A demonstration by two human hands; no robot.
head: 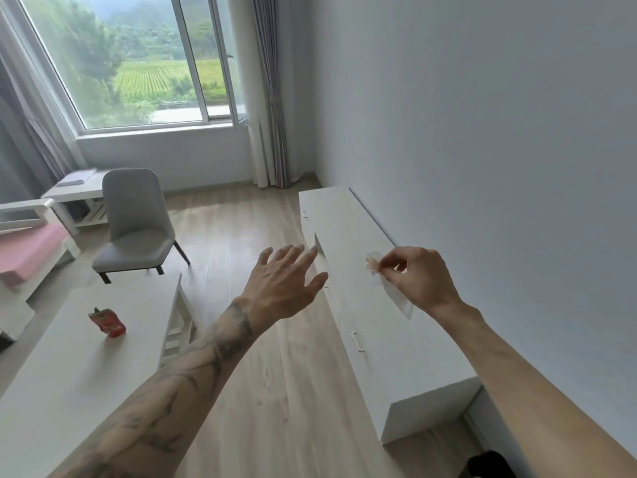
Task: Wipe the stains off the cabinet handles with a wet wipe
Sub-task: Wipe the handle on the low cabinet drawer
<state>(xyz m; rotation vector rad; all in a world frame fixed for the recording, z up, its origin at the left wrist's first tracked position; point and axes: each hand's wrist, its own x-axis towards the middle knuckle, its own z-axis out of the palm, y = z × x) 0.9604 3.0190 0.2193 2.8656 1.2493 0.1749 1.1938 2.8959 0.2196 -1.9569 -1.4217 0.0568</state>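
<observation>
A long low white cabinet (pixel 358 305) runs along the right wall. A pale bar handle (pixel 357 341) shows on its front near me, and a smaller handle (pixel 304 213) sits at the far end. My right hand (pixel 418 277) hovers above the cabinet top, pinching a crumpled, stained wet wipe (pixel 386 281) that hangs below the fingers. My left hand (pixel 284 282) is stretched out over the floor beside the cabinet's front edge, fingers spread, holding nothing.
A white table (pixel 69 374) at the left carries a small red packet (pixel 107 322). Beyond it stand a grey chair (pixel 138 225), a white side table and a pink-cushioned seat. Wooden floor (pixel 262 391) lies between table and cabinet. A window and curtains fill the back.
</observation>
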